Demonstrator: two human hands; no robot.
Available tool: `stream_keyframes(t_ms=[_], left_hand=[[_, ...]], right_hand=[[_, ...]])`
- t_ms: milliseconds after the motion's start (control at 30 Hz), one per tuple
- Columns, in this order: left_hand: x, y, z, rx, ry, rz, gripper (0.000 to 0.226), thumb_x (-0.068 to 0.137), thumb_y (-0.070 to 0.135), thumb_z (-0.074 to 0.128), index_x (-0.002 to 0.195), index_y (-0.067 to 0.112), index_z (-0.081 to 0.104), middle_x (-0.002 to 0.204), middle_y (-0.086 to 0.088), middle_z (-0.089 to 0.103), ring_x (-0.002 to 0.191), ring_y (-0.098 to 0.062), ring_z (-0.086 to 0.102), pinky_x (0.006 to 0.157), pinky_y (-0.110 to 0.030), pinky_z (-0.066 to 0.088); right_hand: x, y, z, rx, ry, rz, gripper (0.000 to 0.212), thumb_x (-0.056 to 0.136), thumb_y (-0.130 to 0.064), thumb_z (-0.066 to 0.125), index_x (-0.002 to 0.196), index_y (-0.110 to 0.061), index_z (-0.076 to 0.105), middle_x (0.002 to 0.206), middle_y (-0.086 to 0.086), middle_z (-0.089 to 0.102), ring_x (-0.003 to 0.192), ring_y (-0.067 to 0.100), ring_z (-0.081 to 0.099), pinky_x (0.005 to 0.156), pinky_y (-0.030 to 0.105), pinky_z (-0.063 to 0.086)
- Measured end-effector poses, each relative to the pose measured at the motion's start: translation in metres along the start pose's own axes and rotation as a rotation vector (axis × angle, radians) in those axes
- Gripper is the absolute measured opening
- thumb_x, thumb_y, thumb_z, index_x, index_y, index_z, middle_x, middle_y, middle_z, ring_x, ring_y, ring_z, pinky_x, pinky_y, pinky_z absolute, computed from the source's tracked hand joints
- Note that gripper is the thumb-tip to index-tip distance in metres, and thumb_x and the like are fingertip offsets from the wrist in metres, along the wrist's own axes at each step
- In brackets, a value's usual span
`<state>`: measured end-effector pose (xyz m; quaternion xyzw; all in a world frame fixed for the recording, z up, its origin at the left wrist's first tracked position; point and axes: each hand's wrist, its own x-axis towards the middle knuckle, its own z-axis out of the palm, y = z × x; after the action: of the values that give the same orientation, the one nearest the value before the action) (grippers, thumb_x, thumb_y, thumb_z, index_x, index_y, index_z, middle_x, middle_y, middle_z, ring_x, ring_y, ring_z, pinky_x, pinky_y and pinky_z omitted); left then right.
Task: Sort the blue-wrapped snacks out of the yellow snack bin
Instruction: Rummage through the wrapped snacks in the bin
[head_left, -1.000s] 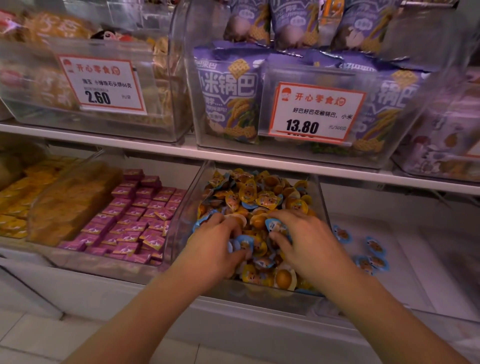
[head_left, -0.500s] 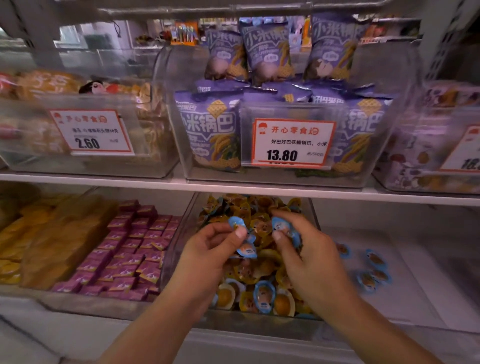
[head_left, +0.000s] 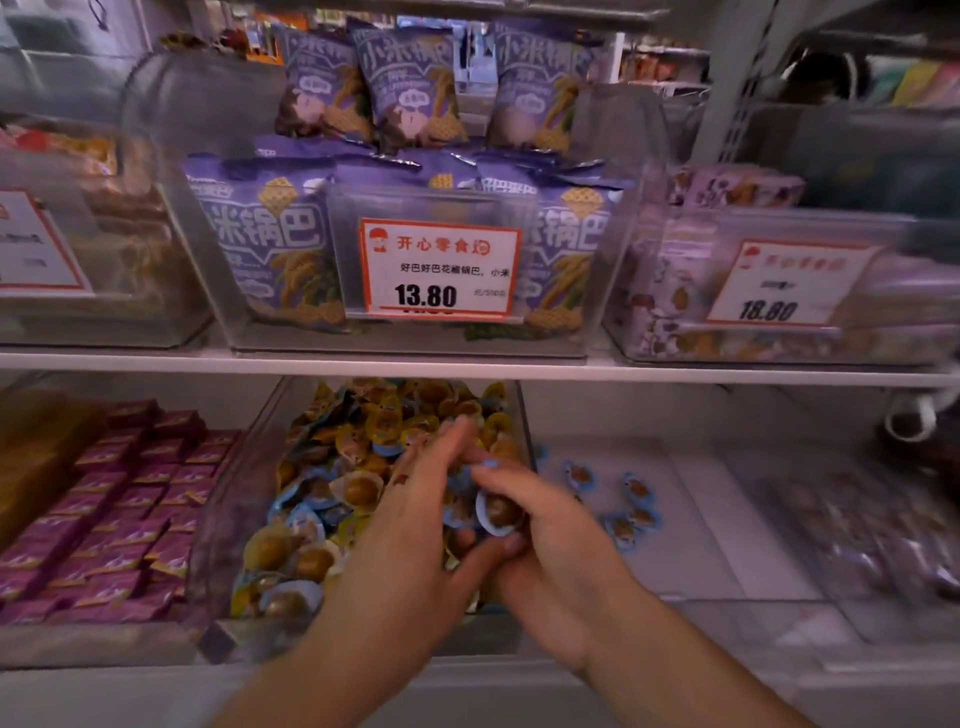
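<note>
A person's two bare hands meet over a clear bin (head_left: 244, 499) heaped with small round yellow-wrapped snacks (head_left: 363, 431) and blue-wrapped ones mixed in. The right hand (head_left: 540, 540) curls its fingers and thumb around a blue-wrapped snack (head_left: 497, 512), holding it up just above the pile. The left hand (head_left: 410, 525) lies against the right, fingers fairly straight and reaching forward over the snacks beyond the fingertips; whether it pinches anything cannot be told. More blue-rimmed pieces (head_left: 291, 519) lie in the bin to the left of the fingers. To the right of the fingers, several sorted blue snacks (head_left: 631, 499) rest apart on a white shelf (head_left: 727, 519).
</note>
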<state>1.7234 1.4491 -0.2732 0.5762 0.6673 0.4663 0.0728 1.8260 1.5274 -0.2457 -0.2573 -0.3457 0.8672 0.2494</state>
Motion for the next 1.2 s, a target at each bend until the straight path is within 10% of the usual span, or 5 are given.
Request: stream_keyframes(t_ms=[233,533,933,1067,1200], left_hand=[[-0.003,0.008,0.003,-0.069,-0.097,0.095,0.095,0.080,0.060,0.067,0.154,0.045,0.011,0.155,0.036,0.019,0.142,0.012,0.021,0.109,-0.005,0.024],[0.004,-0.052,-0.029,0.285,0.003,0.031,0.027,0.094,0.042,0.059,0.119,0.032,0.066,0.131,0.020,0.056,0.127,0.005,0.046,0.105,-0.030,0.043],[0.028,-0.088,-0.060,0.384,0.035,-0.296,0.061,0.091,0.022,0.065,0.146,0.014,0.041,0.153,-0.013,0.034,0.139,-0.032,0.035,0.112,-0.035,0.031],[0.045,-0.097,-0.057,0.502,-0.029,-0.278,0.054,0.099,0.027,0.052,0.149,0.010,0.037,0.152,-0.014,0.037,0.140,-0.031,0.035,0.112,-0.037,0.030],[0.039,-0.095,-0.052,0.673,-0.106,-0.200,0.045,0.102,0.032,0.040,0.145,0.017,0.043,0.147,-0.007,0.047,0.131,-0.027,0.045,0.105,-0.038,0.036]], right_hand=[[-0.004,-0.034,-0.037,-0.231,0.023,-0.185,0.032,0.086,-0.001,0.067,0.118,-0.006,0.066,0.082,0.011,0.069,0.052,0.013,0.056,0.044,0.020,0.042],[0.028,-0.072,-0.127,-1.129,0.371,-0.161,0.021,0.092,-0.020,0.067,0.113,-0.019,0.069,0.103,0.004,0.072,0.081,0.009,0.065,0.057,0.014,0.045],[0.026,-0.021,-0.042,-1.423,0.145,-0.890,0.023,0.095,-0.018,0.055,0.110,-0.029,0.069,0.098,-0.014,0.069,0.085,-0.004,0.062,0.074,0.006,0.045],[0.033,0.008,-0.020,-1.834,0.058,-0.873,0.025,0.087,-0.016,0.069,0.111,-0.018,0.072,0.110,0.000,0.071,0.105,0.022,0.065,0.103,0.044,0.047],[0.036,0.009,-0.016,-2.034,0.128,-0.801,0.025,0.084,-0.022,0.070,0.108,-0.022,0.072,0.104,-0.002,0.071,0.096,0.024,0.067,0.094,0.041,0.050]])
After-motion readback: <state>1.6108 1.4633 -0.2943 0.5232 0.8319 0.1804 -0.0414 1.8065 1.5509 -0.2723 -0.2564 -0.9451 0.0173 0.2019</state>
